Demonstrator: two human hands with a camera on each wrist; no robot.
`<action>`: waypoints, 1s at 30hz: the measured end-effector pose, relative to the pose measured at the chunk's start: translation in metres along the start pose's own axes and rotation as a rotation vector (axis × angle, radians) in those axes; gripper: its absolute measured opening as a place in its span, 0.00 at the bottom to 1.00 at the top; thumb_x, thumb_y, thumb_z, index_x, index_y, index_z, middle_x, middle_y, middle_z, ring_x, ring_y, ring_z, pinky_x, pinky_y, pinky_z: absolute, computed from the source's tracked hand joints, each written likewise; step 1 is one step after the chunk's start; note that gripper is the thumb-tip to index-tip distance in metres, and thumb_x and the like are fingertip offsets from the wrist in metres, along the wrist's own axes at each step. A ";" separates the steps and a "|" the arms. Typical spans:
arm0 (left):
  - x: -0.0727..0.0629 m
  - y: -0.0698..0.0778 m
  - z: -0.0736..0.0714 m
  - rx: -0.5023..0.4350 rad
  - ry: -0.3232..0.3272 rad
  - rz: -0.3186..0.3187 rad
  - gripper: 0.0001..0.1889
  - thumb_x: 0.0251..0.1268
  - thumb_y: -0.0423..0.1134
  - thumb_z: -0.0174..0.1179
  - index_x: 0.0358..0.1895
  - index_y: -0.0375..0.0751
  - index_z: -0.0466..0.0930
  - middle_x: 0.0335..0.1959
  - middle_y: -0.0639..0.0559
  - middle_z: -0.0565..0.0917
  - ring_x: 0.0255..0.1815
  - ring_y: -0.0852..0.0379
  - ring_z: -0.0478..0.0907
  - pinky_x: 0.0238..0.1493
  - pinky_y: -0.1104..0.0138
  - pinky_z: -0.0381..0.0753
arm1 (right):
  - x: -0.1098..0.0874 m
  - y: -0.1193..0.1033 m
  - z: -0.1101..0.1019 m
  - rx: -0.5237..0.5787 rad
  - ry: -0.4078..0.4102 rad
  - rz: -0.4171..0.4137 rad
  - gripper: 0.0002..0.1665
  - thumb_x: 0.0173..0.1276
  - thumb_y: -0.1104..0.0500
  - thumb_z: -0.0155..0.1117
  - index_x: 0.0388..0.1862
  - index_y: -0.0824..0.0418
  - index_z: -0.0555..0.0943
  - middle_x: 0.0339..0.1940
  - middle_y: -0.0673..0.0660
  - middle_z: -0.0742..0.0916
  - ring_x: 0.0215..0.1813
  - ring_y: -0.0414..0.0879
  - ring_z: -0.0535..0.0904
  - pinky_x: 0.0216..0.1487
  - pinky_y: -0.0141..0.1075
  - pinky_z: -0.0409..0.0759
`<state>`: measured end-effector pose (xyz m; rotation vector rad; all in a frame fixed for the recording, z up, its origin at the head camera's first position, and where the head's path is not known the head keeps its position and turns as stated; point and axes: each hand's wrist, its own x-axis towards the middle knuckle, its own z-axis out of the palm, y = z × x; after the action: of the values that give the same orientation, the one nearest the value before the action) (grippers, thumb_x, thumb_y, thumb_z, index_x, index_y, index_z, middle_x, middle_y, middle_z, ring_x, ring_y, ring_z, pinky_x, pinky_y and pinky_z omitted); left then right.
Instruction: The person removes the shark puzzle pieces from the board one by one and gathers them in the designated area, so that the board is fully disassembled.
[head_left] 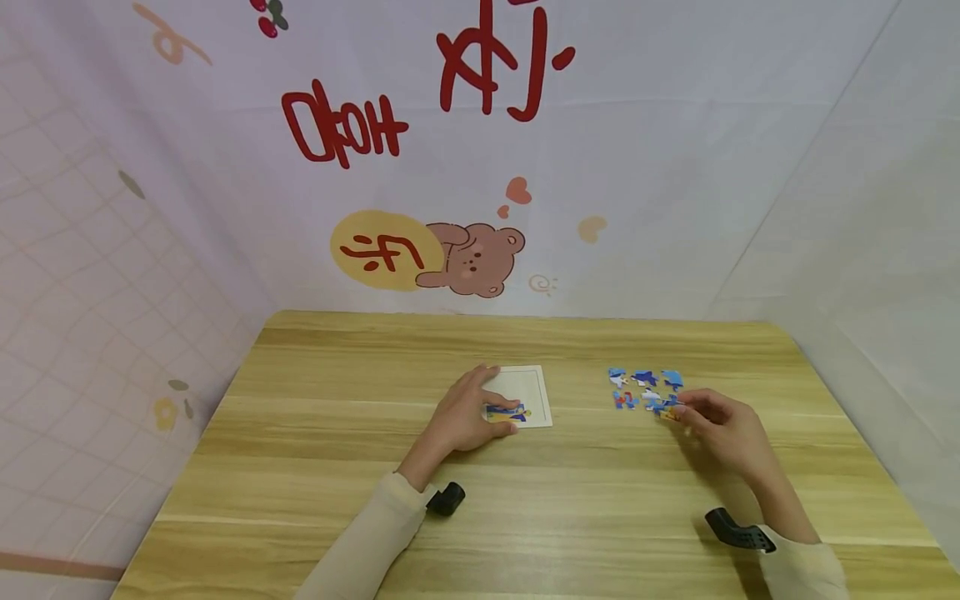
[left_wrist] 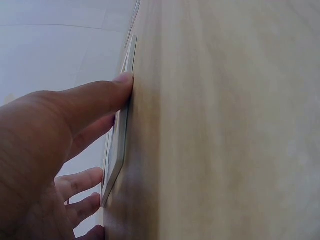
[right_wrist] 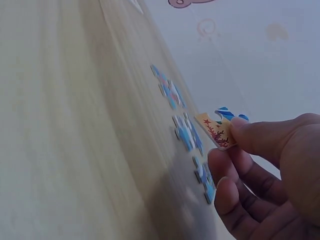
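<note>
My left hand [head_left: 467,410] rests on a white square puzzle board [head_left: 538,392]. Its thumb touches the near edge, one finger lies across the top, and others reach the far left side; the left wrist view shows the thumb against the board's edge [left_wrist: 120,150]. Assembled puzzle pieces [head_left: 522,414] with a blue and yellow print lie along the near side of the board, partly hidden by the fingers. My right hand [head_left: 723,427] pinches a puzzle piece [right_wrist: 217,132] between thumb and fingers, above the table. That piece has sandy yellow, blue and red coral markings.
Several loose blue-printed puzzle pieces [head_left: 643,378] lie to the right of the board, close to the right hand. The wooden table [head_left: 525,517] meets a patterned fabric wall [head_left: 637,283] at the back. Black camera mounts [head_left: 448,498] sit at both cuffs.
</note>
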<state>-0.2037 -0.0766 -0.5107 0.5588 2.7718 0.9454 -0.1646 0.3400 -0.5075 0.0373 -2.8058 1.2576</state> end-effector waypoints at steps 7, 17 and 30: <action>0.000 0.000 0.000 0.009 -0.006 -0.003 0.21 0.59 0.54 0.74 0.56 0.57 0.89 0.82 0.54 0.62 0.86 0.47 0.49 0.81 0.43 0.55 | -0.004 0.015 -0.009 -0.060 0.015 -0.006 0.14 0.75 0.53 0.67 0.50 0.61 0.86 0.35 0.54 0.91 0.32 0.34 0.83 0.29 0.29 0.80; 0.001 0.000 0.001 0.007 -0.004 -0.001 0.21 0.59 0.55 0.74 0.55 0.56 0.89 0.82 0.54 0.62 0.86 0.47 0.49 0.81 0.43 0.55 | -0.009 0.026 -0.015 -0.245 0.012 -0.024 0.13 0.74 0.49 0.67 0.48 0.55 0.88 0.38 0.54 0.91 0.33 0.25 0.77 0.31 0.28 0.77; 0.000 0.000 0.002 -0.009 0.000 0.004 0.20 0.59 0.53 0.74 0.55 0.58 0.90 0.82 0.53 0.62 0.86 0.46 0.49 0.81 0.42 0.56 | -0.007 0.032 -0.014 -0.305 0.071 -0.105 0.04 0.68 0.54 0.73 0.39 0.51 0.92 0.34 0.54 0.92 0.31 0.23 0.76 0.30 0.28 0.76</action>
<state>-0.2033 -0.0757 -0.5124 0.5627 2.7663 0.9582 -0.1580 0.3713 -0.5223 0.1202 -2.8568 0.7846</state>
